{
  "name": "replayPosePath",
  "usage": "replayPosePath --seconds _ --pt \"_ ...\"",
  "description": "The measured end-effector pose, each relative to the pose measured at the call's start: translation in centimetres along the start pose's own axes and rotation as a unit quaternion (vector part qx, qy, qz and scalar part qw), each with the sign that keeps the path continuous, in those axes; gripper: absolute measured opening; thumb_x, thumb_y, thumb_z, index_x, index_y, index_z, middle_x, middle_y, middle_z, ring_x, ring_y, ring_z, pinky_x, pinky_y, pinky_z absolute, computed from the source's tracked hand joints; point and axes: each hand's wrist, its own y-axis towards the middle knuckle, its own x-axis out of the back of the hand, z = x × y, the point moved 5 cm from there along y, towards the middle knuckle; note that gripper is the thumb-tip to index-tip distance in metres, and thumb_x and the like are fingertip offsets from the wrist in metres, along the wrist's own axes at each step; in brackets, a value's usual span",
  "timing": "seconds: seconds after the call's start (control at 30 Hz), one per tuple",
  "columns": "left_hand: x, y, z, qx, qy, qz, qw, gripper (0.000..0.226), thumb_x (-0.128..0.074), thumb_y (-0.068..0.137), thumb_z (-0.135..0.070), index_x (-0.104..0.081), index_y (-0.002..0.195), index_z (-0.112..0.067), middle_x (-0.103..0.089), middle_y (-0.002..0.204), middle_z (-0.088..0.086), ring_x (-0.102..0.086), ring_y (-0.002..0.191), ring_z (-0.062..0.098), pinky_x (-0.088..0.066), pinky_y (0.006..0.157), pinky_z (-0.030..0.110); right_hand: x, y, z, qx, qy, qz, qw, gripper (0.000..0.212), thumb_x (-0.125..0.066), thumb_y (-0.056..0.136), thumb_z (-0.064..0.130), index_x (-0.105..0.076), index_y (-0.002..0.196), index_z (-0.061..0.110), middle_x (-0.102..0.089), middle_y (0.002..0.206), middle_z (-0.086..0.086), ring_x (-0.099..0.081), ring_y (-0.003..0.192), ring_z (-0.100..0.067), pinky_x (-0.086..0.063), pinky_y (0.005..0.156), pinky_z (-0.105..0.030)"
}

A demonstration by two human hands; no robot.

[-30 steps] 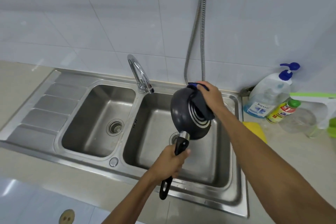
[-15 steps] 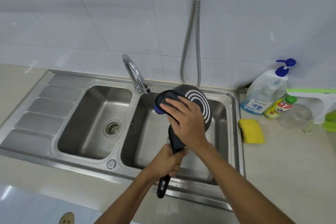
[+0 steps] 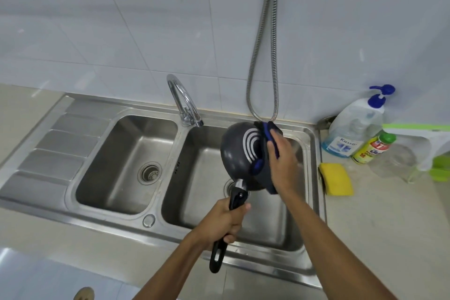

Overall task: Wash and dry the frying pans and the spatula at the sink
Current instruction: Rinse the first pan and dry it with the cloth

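Dark frying pan (image 3: 239, 156) held up over the right basin of a steel sink (image 3: 109, 224), centre right of frame.
On my feed the pan is tilted with its round matte underside facing the camera, white concentric rings printed on it. My left hand (image 3: 225, 220), fingers wrapped tight, grips the black plastic handle (image 3: 219, 256), which points toward the bottom of the frame. My right hand (image 3: 282, 163) grips a dark, blue-edged cloth (image 3: 266, 178) with fingers curled over it, pressing it on the pan's right edge. A curved chrome tap (image 3: 182, 100) stands between the two brushed basins, and a ribbed metal hose (image 3: 263, 56) hangs down the glossy white tiles. At right, a yellow sponge (image 3: 337, 179) lies on the counter beside a clear pump bottle (image 3: 353, 129).
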Motion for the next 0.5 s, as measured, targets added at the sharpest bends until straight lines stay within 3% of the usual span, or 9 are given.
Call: replayPosePath --seconds 0.17,0.23,0.37,0.5 --pt "-0.1 0.8 -0.1 0.013 -0.008 -0.014 1.0 0.026 -0.063 0.1 -0.03 -0.043 0.091 -0.016 -0.028 0.061 0.0 -0.023 0.048 0.012 -0.026 0.039 0.024 -1.1 -4.3 4.6 0.246 -0.101 0.025 0.964 0.037 -0.052 0.105 0.027 -0.058 0.142 0.025 -0.053 0.148 0.005 -0.046 0.139 -0.019 -0.036 0.116 -0.036" --pt "-0.5 1.0 -0.1 0.014 -0.007 -0.009 1.0 0.029 -0.065 0.099 -0.032 -0.044 0.087 -0.016 -0.028 0.062 0.0 -0.023 0.049 0.013 -0.026 0.039 0.024 -1.8 -2.4 6.5 0.29 -0.139 0.046 0.946 0.035 -0.05 0.105 0.032 -0.06 0.139 0.029 -0.056 0.145 0.007 -0.049 0.137 -0.02 -0.04 0.112 -0.039" --pt "-1.4 0.6 -0.8 -0.003 -0.019 0.013 1.0 0.032 -0.066 0.099 -0.034 -0.041 0.083 -0.021 -0.025 0.064 0.001 -0.022 0.05 0.013 -0.022 0.042 0.026 -1.9 4.0 8.4 0.243 -0.164 0.09 0.952 0.035 -0.044 0.104 0.043 -0.06 0.135 0.038 -0.059 0.14 0.014 -0.056 0.126 -0.014 -0.046 0.104 -0.04" --pt "-0.6 0.0 -1.7 -0.02 -0.026 0.026 0.999 0.036 -0.065 0.099 -0.037 -0.039 0.079 -0.023 -0.019 0.067 0.004 -0.02 0.049 0.012 -0.021 0.041 0.025 -0.2 8.9 6.2 0.164 -0.167 0.096 0.968 0.034 -0.041 0.104 0.045 -0.058 0.133 0.041 -0.06 0.135 0.015 -0.058 0.12 -0.015 -0.048 0.096 -0.034"
